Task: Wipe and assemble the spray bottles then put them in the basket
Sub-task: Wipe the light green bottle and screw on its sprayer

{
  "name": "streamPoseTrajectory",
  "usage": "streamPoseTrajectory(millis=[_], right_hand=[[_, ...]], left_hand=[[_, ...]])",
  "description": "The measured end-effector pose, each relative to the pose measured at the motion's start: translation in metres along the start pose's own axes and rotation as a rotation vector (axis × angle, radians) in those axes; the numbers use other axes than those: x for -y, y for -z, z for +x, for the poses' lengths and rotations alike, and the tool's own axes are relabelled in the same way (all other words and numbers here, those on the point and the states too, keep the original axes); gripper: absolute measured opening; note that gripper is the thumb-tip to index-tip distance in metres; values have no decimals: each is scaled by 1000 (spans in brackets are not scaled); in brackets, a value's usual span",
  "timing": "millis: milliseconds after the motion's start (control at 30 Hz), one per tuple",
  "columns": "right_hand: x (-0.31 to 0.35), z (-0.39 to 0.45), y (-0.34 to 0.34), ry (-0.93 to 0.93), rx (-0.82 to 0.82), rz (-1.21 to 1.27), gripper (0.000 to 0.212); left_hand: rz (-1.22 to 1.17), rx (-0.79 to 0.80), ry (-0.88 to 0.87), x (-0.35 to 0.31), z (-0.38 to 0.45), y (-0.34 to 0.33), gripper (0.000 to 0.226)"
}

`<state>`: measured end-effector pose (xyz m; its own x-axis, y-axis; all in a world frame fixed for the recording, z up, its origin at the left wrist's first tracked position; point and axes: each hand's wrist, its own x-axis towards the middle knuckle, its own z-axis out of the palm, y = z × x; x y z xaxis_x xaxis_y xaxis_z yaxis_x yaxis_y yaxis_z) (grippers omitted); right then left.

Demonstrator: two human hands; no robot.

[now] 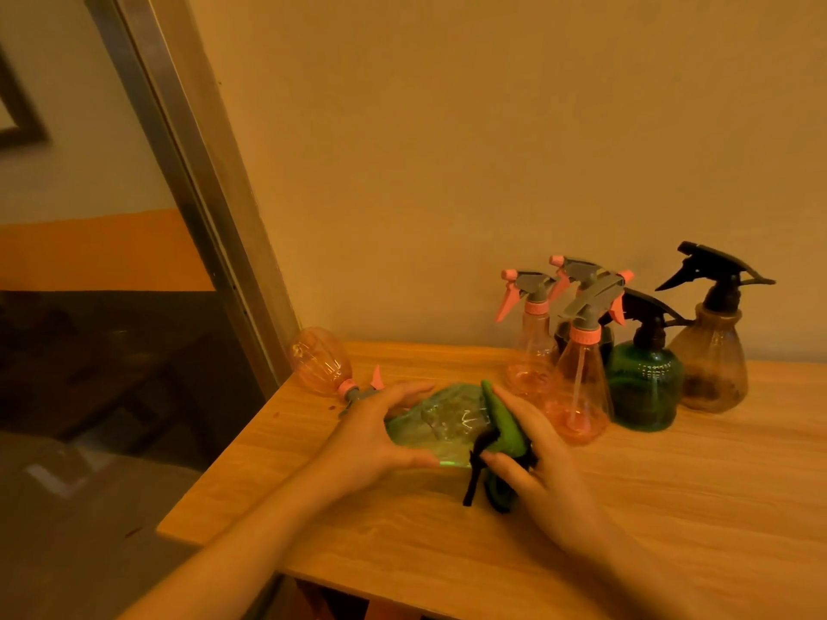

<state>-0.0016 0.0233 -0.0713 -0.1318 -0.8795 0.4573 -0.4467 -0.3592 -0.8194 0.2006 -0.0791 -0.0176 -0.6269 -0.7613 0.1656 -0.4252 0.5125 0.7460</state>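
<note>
A clear green spray bottle (pixel 441 425) lies on its side over the wooden table (pixel 671 507). My left hand (pixel 376 434) grips its body, fingers above and thumb below. My right hand (pixel 539 458) holds a green cloth (pixel 503 422) against the bottle's neck end, where a black trigger head (pixel 481 463) sticks out downward. Three pink bottles with grey-pink heads (pixel 577 373) stand behind, beside a dark green bottle (pixel 644 387) and a brown bottle (pixel 711 351), both with black heads.
A pink bottle (pixel 320 362) lies on its side at the table's far left corner. A wall runs along the back of the table. A metal door frame (pixel 201 208) rises at the left, past the table's edge. No basket is in view.
</note>
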Motion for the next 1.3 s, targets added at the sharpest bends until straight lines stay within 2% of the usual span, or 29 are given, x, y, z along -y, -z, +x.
streamPoseTrajectory(millis=[167,367,567,700,833,1000,1067,1167,1300], right_hand=[[14,6,-8,88,-2,-12,70],[33,15,-21,140,-61,25,70],[51,26,-29,217,-14,-26,63],[57,31,-36,317,-86,-92,54],[52,30,-36,363,-170,-159,51],[34,20,-25,312,-195,-145,49],[24,14,-15,231,-180,-126,49],[4,2,4,88,-118,-165,57],[-17,-11,29,-28,-77,-279,65]], left_hand=[[-22,-37,-72,12,-2,9,92],[-154,-81,-71,15,-7,20,84],[-301,-118,-91,13,-11,27,86],[-368,-169,-93,10,-14,28,100],[-357,-207,-70,11,-14,28,99],[-260,-183,-34,10,-12,29,90],[-235,-172,-18,9,-10,30,90],[-149,-170,9,2,-4,33,77],[157,-94,35,-9,11,45,71]])
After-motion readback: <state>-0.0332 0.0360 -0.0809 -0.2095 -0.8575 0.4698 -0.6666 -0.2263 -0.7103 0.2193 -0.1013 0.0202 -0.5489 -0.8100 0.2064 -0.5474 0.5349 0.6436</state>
